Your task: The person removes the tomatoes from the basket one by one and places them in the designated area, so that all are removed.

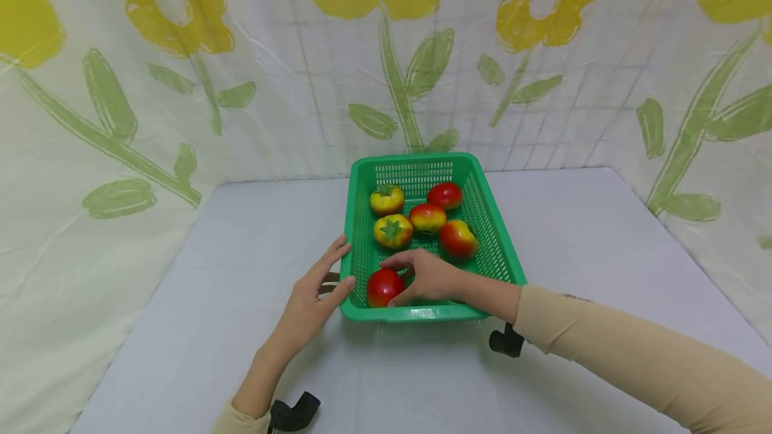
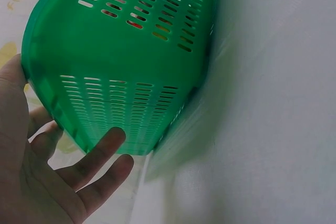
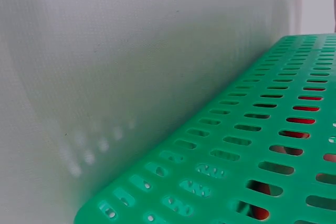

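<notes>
A green plastic basket (image 1: 416, 314) with slotted walls holds several red-and-yellow toy fruits that look like persimmons. My right hand (image 1: 433, 276) reaches over the basket's right side and pinches a red persimmon (image 1: 383, 286) in the near left corner, between thumb and fingers. At the near left corner, my left hand (image 1: 310, 303) touches the rim with its fingers spread; in the left wrist view the hand (image 2: 50, 177) lies along the outside of the basket. The right wrist view shows only the basket's slotted outer wall (image 3: 247, 140), with red glimpsed through it.
Farther back in the basket lie two yellow persimmons with green tops (image 1: 393, 231) and three redder ones (image 1: 458, 240). A white-covered table (image 1: 271, 220) bears the basket. Behind stands a pale curtain (image 1: 259, 119) with painted yellow flowers.
</notes>
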Available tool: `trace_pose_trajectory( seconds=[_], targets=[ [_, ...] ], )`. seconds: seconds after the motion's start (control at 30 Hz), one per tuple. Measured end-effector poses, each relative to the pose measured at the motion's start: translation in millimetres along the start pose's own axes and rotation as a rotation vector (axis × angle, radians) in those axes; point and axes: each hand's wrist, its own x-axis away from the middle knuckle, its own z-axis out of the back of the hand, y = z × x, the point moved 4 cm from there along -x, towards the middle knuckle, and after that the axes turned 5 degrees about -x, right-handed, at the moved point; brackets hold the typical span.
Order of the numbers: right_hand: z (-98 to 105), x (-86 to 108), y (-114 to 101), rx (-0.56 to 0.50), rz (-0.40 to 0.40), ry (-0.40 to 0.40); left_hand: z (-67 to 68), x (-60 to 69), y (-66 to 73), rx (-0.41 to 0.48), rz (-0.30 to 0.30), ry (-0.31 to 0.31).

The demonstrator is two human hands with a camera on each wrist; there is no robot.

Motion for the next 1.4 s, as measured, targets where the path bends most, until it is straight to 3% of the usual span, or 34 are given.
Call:
trace_pose_trajectory(
  seconds=[0.23,1.4],
  targets=[
    [-2.0,-0.9,0.5,0.021,0.017,-0.017,-0.2,0.5,-2.0,0.002,-0.002,0.003],
    [9.8,6.3,-11.8,0.005,0.036,0.155,-0.7,0.5,-2.1,-0.027,-0.011,0.010]
  ],
)
